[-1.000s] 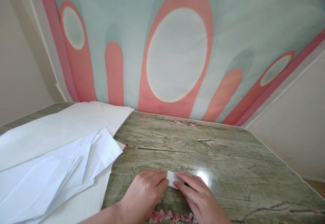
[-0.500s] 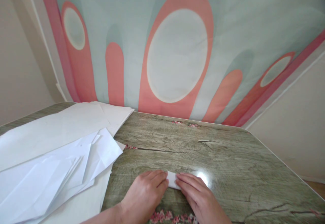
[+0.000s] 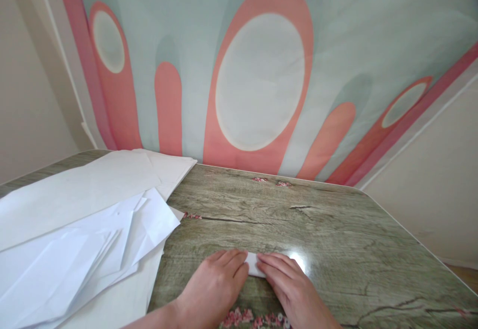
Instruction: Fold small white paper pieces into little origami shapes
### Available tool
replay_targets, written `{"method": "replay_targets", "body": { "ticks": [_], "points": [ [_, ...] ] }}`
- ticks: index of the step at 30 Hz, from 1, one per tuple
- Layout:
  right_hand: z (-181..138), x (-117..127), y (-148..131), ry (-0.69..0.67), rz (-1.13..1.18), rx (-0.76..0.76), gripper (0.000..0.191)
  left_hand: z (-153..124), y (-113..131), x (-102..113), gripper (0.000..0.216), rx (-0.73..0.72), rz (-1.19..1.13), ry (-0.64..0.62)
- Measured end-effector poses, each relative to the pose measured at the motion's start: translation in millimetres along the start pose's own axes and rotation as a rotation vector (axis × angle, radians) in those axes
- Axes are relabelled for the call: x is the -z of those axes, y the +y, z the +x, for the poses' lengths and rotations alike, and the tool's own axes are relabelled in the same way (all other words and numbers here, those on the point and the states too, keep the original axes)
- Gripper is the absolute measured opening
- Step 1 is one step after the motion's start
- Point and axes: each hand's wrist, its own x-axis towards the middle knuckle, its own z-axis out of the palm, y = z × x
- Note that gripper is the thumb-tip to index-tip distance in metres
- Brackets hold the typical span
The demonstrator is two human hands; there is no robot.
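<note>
A small folded piece of white paper (image 3: 254, 263) lies on the wood-patterned table (image 3: 336, 239) near its front edge. My left hand (image 3: 213, 286) rests on the paper's left side, fingers stretched flat and pressing down. My right hand (image 3: 293, 289) lies over its right side, fingers extended and flat on it. Only a small white corner shows between the fingertips; the rest of the paper is hidden under both hands.
A loose pile of white paper sheets (image 3: 82, 239) covers the table's left part. A curtain (image 3: 257, 70) with pink and white ovals hangs behind the table's far edge. The table's right edge (image 3: 421, 242) runs diagonally beside a beige wall.
Both hands have slid slightly toward me and closer together over the folded paper, leaving less of it showing. Nothing else has moved.
</note>
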Motion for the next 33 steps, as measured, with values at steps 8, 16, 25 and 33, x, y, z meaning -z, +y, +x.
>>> {"method": "replay_targets", "body": {
  "ticks": [8,16,25,33],
  "points": [
    [-6.3,4.1,1.3,0.105,-0.001,-0.015,0.03,-1.3,2.4,1.5,0.032,0.009,0.02,-0.068],
    [-4.5,10.8,-4.0,0.072,-0.097,0.118,0.026,0.0,5.6,-0.2,0.037,0.061,-0.005,-0.061],
    [-1.2,10.7,-6.8,0.045,-0.161,0.136,0.026,-2.0,7.2,-3.4,0.034,0.055,0.054,-0.074],
    [-4.9,7.7,-4.9,0.016,-0.11,0.097,0.025,-1.8,7.7,-3.0,0.036,0.06,0.058,-0.093]
  ]
}}
